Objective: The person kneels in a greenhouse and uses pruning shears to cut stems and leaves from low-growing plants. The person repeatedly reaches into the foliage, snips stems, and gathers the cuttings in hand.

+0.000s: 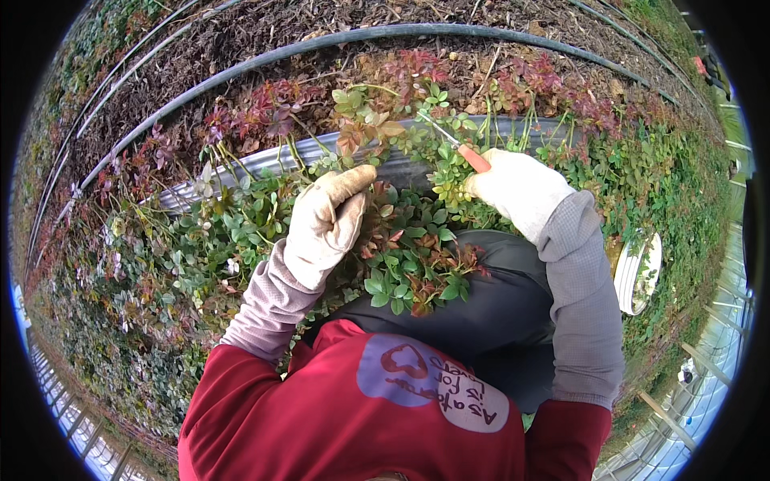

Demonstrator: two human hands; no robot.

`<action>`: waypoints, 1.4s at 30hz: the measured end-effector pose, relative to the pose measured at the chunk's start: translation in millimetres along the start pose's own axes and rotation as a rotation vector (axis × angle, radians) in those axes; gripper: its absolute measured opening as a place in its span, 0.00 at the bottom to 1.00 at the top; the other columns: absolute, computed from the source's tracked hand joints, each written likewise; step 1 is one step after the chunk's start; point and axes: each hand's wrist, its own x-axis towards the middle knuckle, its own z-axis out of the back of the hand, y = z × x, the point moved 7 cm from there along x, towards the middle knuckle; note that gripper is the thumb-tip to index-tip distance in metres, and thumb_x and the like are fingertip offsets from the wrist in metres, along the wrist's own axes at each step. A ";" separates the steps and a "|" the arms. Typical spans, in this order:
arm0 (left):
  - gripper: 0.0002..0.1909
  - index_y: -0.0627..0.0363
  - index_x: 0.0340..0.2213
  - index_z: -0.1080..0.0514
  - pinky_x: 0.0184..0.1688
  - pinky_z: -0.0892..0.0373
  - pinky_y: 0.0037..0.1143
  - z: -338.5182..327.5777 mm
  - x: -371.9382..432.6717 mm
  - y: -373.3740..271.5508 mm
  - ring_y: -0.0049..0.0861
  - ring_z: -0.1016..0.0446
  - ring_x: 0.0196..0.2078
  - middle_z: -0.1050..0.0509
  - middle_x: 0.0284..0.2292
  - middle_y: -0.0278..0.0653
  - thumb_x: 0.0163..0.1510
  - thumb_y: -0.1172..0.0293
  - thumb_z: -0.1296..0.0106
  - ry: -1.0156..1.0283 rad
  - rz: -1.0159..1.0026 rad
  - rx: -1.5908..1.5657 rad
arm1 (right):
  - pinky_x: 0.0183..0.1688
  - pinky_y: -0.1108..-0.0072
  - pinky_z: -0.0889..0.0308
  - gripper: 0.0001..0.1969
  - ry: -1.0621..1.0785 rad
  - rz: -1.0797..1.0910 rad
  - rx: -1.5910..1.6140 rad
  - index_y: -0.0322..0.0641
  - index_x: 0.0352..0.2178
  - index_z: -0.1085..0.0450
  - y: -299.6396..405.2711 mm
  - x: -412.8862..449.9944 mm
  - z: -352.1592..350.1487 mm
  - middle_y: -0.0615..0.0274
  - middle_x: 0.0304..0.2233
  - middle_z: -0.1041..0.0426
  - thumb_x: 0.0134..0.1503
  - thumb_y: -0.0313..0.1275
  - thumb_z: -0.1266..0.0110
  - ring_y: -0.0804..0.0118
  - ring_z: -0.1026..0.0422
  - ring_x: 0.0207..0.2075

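My right hand [524, 187], in a white work glove, grips the orange handle of a hand tool [474, 159]. Its thin metal shaft points up and left into light green leaves; the exact kind of tool cannot be made out. My left hand [329, 223], in a soiled pale glove, is held with curled fingers over rose-like bushes [415, 228]. No object shows in it, but the inside of the grip is hidden. Between and beyond my hands, green and reddish shoots [361, 129] lean over a strip of silvery-grey plastic sheeting [409, 165].
A dark pipe [385, 33] arcs across mulched soil [271, 36] beyond the plants. Dense foliage [150, 288] spreads left. My bent knee [511, 264] presses among leaves. On the right, a white plastic bucket [627, 279] lies tilted in the plants.
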 end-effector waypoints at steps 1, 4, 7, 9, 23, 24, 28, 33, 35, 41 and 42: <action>0.16 0.62 0.49 0.24 0.38 0.28 0.24 -9.8 -2.9 -8.2 0.29 0.23 0.31 0.23 0.31 0.41 0.59 0.82 0.49 0.049 0.027 -0.057 | 0.38 0.66 0.32 0.22 -0.052 0.027 -0.005 0.34 0.38 0.28 -3.8 6.4 -4.5 0.51 0.30 0.24 0.58 0.47 0.47 0.52 0.25 0.33; 0.15 0.67 0.51 0.26 0.40 0.30 0.20 -48.0 -8.3 -2.0 0.17 0.26 0.35 0.22 0.37 0.36 0.63 0.78 0.51 0.028 0.225 -0.323 | 0.34 0.69 0.32 0.21 -0.118 -0.077 0.293 0.33 0.35 0.28 -48.7 27.1 -30.0 0.53 0.30 0.24 0.58 0.46 0.46 0.57 0.25 0.29; 0.18 0.65 0.55 0.31 0.33 0.33 0.16 -78.0 -2.8 -14.7 0.13 0.33 0.30 0.26 0.33 0.33 0.67 0.70 0.52 0.053 0.448 -0.597 | 0.34 0.71 0.31 0.24 -0.010 -0.222 0.616 0.32 0.37 0.27 -70.5 33.0 -54.1 0.56 0.29 0.24 0.59 0.48 0.48 0.62 0.25 0.26; 0.22 0.64 0.58 0.34 0.33 0.32 0.17 -97.1 4.2 -20.3 0.13 0.32 0.29 0.26 0.35 0.33 0.66 0.68 0.51 0.059 0.545 -0.609 | 0.34 0.70 0.31 0.25 0.000 -0.193 0.639 0.32 0.38 0.27 -69.8 26.9 -57.9 0.57 0.29 0.24 0.60 0.49 0.49 0.63 0.25 0.26; 0.31 0.67 0.61 0.39 0.45 0.28 0.29 -116.3 117.7 58.3 0.39 0.21 0.44 0.24 0.46 0.55 0.55 0.75 0.53 -0.201 0.347 0.453 | 0.27 0.76 0.34 0.19 -0.151 -0.133 1.106 0.33 0.35 0.29 -141.4 -51.3 -110.8 0.60 0.26 0.27 0.56 0.42 0.41 0.69 0.29 0.22; 0.26 0.67 0.58 0.39 0.49 0.29 0.33 -118.3 115.0 39.8 0.47 0.23 0.48 0.24 0.46 0.60 0.59 0.73 0.55 -0.138 0.319 0.510 | 0.25 0.76 0.34 0.18 -0.135 -0.123 1.161 0.33 0.35 0.30 -145.5 -54.5 -116.5 0.60 0.25 0.27 0.57 0.41 0.41 0.69 0.30 0.21; 0.19 0.69 0.45 0.31 0.45 0.27 0.38 -105.5 111.2 54.5 0.53 0.21 0.42 0.22 0.36 0.64 0.58 0.65 0.49 0.020 0.510 0.736 | 0.24 0.76 0.35 0.17 -0.138 -0.132 1.240 0.32 0.35 0.31 -153.6 -65.2 -120.9 0.59 0.24 0.28 0.58 0.39 0.42 0.69 0.31 0.20; 0.19 0.66 0.45 0.27 0.47 0.28 0.37 -107.3 101.3 56.4 0.51 0.21 0.42 0.22 0.37 0.61 0.55 0.66 0.49 0.076 0.420 0.712 | 0.24 0.76 0.35 0.16 -0.175 -0.135 1.294 0.32 0.35 0.31 -153.8 -63.6 -119.1 0.59 0.24 0.28 0.58 0.38 0.41 0.68 0.30 0.20; 0.17 0.65 0.47 0.28 0.45 0.27 0.35 -104.4 102.7 57.5 0.48 0.21 0.40 0.21 0.35 0.57 0.60 0.70 0.55 0.128 0.281 0.846 | 0.24 0.76 0.34 0.17 -0.172 -0.120 1.253 0.32 0.35 0.31 -148.2 -55.4 -116.1 0.59 0.24 0.28 0.58 0.38 0.41 0.68 0.30 0.20; 0.19 0.66 0.43 0.25 0.32 0.27 0.28 -87.0 81.7 45.8 0.29 0.22 0.27 0.22 0.26 0.44 0.65 0.62 0.57 0.186 0.017 0.617 | 0.24 0.76 0.34 0.18 -0.170 -0.041 1.056 0.31 0.34 0.28 -83.5 -39.8 -75.0 0.60 0.23 0.28 0.57 0.40 0.41 0.69 0.30 0.20; 0.20 0.66 0.43 0.25 0.31 0.28 0.27 -88.7 83.9 44.8 0.29 0.23 0.26 0.22 0.25 0.44 0.63 0.60 0.54 0.153 0.106 0.537 | 0.25 0.76 0.33 0.17 -0.213 -0.022 1.032 0.32 0.33 0.28 -78.1 -32.5 -71.2 0.59 0.24 0.26 0.59 0.40 0.44 0.67 0.29 0.20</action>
